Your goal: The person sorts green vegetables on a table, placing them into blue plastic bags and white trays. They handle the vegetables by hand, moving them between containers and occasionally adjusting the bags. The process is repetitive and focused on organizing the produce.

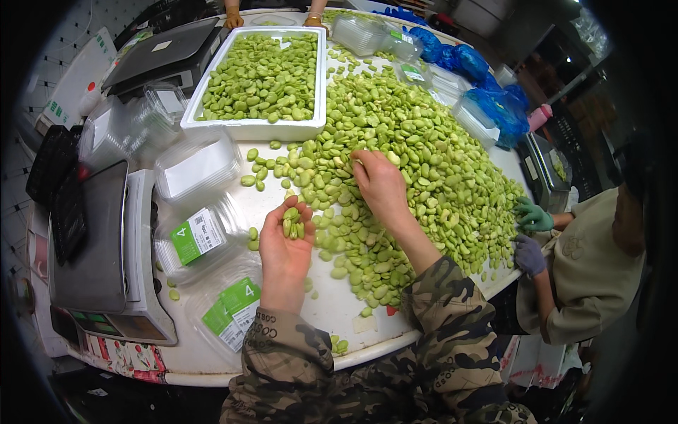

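Palm up and fingers curled, my left hand (286,249) cradles several shelled green broad beans (293,223) over the white tabletop (328,281). My right hand (382,185) reaches to the large heap of broad beans (424,153), its thumb and forefinger drawn together at the heap's near left side. Whether a bean sits between those fingertips is hidden. Loose beans (263,168) lie scattered left of the heap. Behind them stands a white foam box (254,130) holding more beans.
Stacked clear plastic trays (198,164) and labelled packs (196,238) line my left, beside a weighing scale (90,244). Another scale (159,58) stands behind. At right, a co-worker's gloved hands (531,254) touch the heap. Another person's gloved hands (315,22) are beyond the box. Blue plastic bags (498,111) lie far right.
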Motion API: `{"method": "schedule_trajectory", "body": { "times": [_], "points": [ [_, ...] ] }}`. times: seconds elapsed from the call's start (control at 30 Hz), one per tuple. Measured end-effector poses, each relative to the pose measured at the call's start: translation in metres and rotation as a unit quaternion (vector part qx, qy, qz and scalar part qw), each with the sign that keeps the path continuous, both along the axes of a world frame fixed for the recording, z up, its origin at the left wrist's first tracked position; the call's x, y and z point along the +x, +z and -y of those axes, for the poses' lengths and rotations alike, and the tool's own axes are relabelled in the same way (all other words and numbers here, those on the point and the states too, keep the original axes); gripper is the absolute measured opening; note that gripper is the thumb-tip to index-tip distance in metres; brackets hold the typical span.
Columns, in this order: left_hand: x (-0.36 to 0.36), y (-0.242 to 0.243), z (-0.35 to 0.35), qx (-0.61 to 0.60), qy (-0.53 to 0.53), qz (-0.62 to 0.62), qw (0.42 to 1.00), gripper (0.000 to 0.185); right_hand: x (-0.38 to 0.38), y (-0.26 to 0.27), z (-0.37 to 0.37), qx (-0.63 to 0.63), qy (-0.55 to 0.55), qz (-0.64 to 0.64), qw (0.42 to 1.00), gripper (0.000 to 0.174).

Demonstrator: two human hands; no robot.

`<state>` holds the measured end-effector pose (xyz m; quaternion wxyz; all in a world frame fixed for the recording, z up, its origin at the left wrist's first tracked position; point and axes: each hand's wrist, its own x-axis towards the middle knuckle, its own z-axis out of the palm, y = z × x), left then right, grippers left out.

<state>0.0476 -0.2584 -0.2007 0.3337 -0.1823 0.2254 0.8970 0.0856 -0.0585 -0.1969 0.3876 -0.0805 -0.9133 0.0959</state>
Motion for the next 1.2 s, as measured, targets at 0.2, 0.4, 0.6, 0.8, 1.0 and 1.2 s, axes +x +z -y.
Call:
{"method": "schedule_trajectory", "body": {
  "times": [0.2, 0.4, 0.6, 0.8, 1.0, 1.2],
  "points": [
    [0.001, 0.002, 0.000, -0.032, 0.031, -0.002, 0.999, 0.030, 0.003, -0.012, 0.013, 0.095, -0.108, 0.158, 0.977, 0.016],
    [0.010, 0.010, -0.009, 0.017, 0.025, 0.003, 1.000, 0.038, 0.037, 0.010, 0.026, -0.183, -0.006, 0.140, 0.973, 0.010],
    [0.041, 0.016, -0.024, -0.019, 0.052, -0.168, 0.984, 0.045, 0.058, 0.021, 0.069, -0.858, 0.150, 0.032, 0.490, 0.015],
    [0.069, 0.016, -0.036, -0.168, 0.016, -0.414, 0.895, 0.053, 0.063, 0.014, 0.088, -0.914, 0.167, -0.102, 0.355, 0.022],
    [0.078, 0.018, -0.042, -0.138, 0.087, -0.400, 0.902, 0.052, 0.066, -0.008, 0.084, -0.927, 0.252, -0.142, 0.237, 0.024],
    [0.076, 0.017, -0.043, -0.105, 0.141, -0.412, 0.894, 0.061, 0.068, -0.005, 0.092, -0.922, 0.269, -0.168, 0.224, 0.031]
  ]
}}
